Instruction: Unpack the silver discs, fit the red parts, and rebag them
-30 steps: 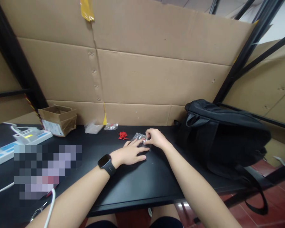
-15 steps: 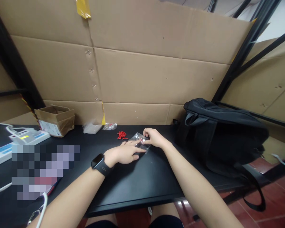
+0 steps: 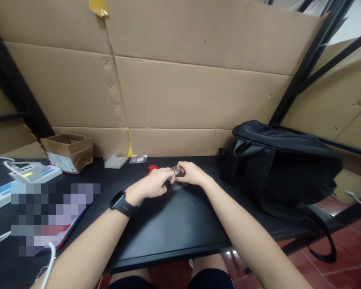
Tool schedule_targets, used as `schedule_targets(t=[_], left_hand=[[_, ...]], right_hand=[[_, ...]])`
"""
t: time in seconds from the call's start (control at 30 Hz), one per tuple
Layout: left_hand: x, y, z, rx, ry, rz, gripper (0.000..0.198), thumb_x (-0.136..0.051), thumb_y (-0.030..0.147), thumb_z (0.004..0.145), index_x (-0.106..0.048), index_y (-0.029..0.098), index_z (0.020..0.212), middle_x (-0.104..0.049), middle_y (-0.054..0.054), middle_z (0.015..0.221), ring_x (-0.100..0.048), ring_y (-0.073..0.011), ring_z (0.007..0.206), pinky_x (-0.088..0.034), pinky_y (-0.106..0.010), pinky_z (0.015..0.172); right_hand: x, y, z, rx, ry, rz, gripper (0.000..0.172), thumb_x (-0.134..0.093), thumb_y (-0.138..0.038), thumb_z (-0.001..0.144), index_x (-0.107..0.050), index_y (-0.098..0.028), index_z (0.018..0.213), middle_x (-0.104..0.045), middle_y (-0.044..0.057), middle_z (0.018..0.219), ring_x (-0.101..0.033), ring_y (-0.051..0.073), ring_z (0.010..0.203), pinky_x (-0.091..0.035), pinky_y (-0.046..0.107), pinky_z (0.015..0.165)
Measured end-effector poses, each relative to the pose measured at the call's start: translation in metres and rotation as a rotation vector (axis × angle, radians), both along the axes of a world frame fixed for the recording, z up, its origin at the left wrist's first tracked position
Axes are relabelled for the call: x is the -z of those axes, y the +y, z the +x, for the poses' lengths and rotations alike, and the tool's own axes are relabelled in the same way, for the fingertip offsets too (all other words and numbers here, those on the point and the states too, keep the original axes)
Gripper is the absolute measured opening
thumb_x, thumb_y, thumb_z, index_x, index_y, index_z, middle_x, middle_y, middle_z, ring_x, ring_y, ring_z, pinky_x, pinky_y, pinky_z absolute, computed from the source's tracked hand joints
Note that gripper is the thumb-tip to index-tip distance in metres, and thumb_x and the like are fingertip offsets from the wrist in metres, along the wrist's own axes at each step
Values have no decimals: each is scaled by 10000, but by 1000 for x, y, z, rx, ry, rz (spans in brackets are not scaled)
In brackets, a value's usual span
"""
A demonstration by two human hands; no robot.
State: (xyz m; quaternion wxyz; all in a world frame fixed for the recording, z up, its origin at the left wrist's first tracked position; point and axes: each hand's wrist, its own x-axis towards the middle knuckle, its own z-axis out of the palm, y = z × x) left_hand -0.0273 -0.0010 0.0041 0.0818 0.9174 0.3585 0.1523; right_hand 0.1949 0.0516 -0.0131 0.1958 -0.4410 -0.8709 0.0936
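Note:
Between my two hands is a small clear plastic bag [image 3: 178,186] with something red and shiny in it, partly covered by my fingers. My left hand [image 3: 156,182], with a black watch on its wrist, has its fingers closed on the bag's left side. From the right, my right hand [image 3: 191,172] pinches the same bag with curled fingers. Just behind my left hand lies a small pile of red pieces [image 3: 152,167], partly hidden by it. Farther back, another small clear bag [image 3: 138,158] with a bit of red in it rests by the cardboard wall.
An open cardboard box [image 3: 69,152] and a heap of clear plastic bags [image 3: 114,161] stand at the back left. A white power strip [image 3: 45,173] with cables lies far left, near a blurred patch. A black backpack [image 3: 289,168] fills the right side of the black table [image 3: 168,224].
My left hand has gone from lying with fingers stretched over the bag to closed fingers gripping it. My right fingers have curled round its other side. The view has shifted slightly.

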Motion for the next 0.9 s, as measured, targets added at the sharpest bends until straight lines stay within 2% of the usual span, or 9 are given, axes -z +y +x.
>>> schedule_targets(t=[0.03, 0.1, 0.17, 0.3, 0.4, 0.53, 0.67, 0.77, 0.9], left_hand=[[1, 1, 1, -61, -17, 46, 379, -552, 55, 699, -643, 251, 1011, -654, -41, 1090, -600, -235, 1033, -471, -342, 876], [6, 3, 4, -162, -38, 129, 409, -611, 101, 696, -605, 249, 1077, -644, -46, 1077, -593, -251, 1013, -459, -353, 851], [11, 5, 8, -215, -61, 181, 393, -662, 176, 732, -600, 260, 1111, -644, -48, 1104, -588, -260, 1038, -443, -364, 875], [21, 11, 19, -252, -114, 201, 159, -642, 275, 839, -666, 252, 995, -688, -46, 990, -620, -237, 971, -439, -334, 852], [24, 15, 20, -259, -193, 155, 111, -593, 287, 886, -692, 239, 875, -721, -37, 897, -654, -212, 880, -449, -301, 806], [24, 19, 12, -264, -340, 36, 159, -585, 332, 890, -712, 242, 856, -754, -18, 852, -681, -186, 774, -463, -269, 730], [22, 22, 6, -366, -443, -34, 164, -628, 360, 848, -727, 242, 790, -770, -20, 850, -697, -198, 782, -487, -284, 743], [20, 25, 4, -386, -529, -106, 151, -644, 350, 830, -721, 235, 770, -779, -24, 910, -712, -200, 822, -512, -292, 775], [20, 26, 4, -343, -655, -161, 153, -653, 357, 825, -708, 218, 792, -776, -36, 950, -723, -202, 862, -536, -303, 815]], right_hand=[[-2, 3, 6, -77, 58, -52, 339, -797, -401, 734, -592, -207, 922, -635, -14, 831, -542, 123, 691, -348, 217, 614], [-4, 8, 16, -160, 206, -105, 179, -649, -352, 875, -617, -197, 960, -643, -12, 811, -548, 115, 670, -387, 222, 641], [-4, 13, 23, -185, 285, -61, 145, -513, -214, 936, -652, -189, 969, -657, 6, 840, -572, 119, 713, -415, 232, 698], [1, 18, 27, -176, 189, 30, 242, -673, -47, 749, -725, -185, 941, -654, 21, 892, -568, 124, 751, -414, 229, 719], [4, 18, 25, -178, 183, -6, 307, -831, -138, 657, -762, -200, 949, -663, 17, 880, -555, 122, 715, -406, 225, 678], [4, 19, 23, -215, 278, -57, 165, -776, -322, 788, -796, -210, 907, -695, 39, 875, -577, 131, 712, -406, 236, 659], [0, 20, 28, -167, 308, -93, 168, -685, -311, 857, -775, -176, 811, -725, 48, 837, -597, 140, 698, -416, 251, 669], [-2, 18, 31, -127, 328, -110, 114, -702, -263, 818, -749, -165, 853, -697, 13, 751, -545, 118, 616, -394, 235, 613], [0, 13, 26, -179, 356, -90, 338, -830, -252, 674, -734, -188, 993, -677, -22, 762, -475, 95, 574, -357, 215, 560]])
